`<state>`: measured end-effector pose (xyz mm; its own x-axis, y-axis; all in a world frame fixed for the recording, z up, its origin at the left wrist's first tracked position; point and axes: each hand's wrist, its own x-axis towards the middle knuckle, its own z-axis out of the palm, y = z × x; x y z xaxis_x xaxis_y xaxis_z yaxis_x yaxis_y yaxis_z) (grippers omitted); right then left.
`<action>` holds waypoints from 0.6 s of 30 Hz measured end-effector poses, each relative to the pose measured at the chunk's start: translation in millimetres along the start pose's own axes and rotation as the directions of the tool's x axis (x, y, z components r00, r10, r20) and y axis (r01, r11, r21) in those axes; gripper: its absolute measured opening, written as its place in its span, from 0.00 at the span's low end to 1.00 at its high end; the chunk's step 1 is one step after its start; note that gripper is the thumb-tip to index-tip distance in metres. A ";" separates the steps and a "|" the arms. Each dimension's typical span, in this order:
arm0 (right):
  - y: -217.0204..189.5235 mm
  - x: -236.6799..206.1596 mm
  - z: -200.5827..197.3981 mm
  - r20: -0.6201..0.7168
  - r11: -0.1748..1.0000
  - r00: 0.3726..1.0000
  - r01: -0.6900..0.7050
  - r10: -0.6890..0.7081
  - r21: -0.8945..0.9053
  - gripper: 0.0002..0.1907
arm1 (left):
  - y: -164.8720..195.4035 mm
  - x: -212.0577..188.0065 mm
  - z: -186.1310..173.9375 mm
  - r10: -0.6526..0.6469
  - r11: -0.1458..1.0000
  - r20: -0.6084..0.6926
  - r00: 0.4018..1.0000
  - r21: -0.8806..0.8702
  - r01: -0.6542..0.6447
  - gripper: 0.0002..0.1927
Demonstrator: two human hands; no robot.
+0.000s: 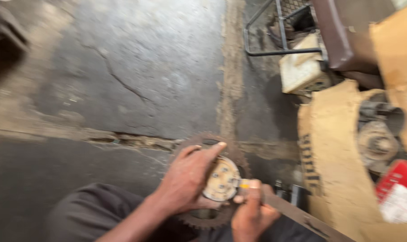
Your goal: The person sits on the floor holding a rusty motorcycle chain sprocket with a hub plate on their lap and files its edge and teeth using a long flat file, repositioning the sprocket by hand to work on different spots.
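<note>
Holding a rusty brown toothed metal sprocket (210, 179) over the lap, the left hand (187, 181) wraps its rim, fingers spread across the face. The right hand (250, 213) pinches a small yellow-tipped tool (244, 183) against the round pale hub plate (221, 179). Judging by this, the plate remains mounted; work on it appears unfinished. Blur hides the fasteners.
</note>
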<state>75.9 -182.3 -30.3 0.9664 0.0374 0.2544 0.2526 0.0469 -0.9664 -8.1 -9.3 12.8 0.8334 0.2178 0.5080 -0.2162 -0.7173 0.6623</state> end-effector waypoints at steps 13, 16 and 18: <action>1.4 -2.0 6.2 0.069 0.994 0.997 0.052 -0.045 -0.100 0.14 | 4.7 -0.8 3.7 -0.073 0.997 0.020 0.997 0.031 0.073 0.64; 2.5 -1.8 4.1 0.077 0.991 0.997 0.033 -0.023 -0.133 0.14 | 3.6 -1.3 3.5 -0.069 0.997 0.017 0.997 0.032 0.069 0.63; 5.3 0.4 3.8 0.054 0.998 0.997 -0.058 0.060 -0.033 0.13 | 3.3 -2.0 3.7 -0.065 0.997 0.012 0.998 0.032 0.065 0.63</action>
<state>77.4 -178.2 -35.2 0.9757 0.0945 0.1977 0.1975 0.0115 -0.9802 -8.5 -14.6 11.9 0.8515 0.2564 0.4574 -0.1452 -0.7228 0.6756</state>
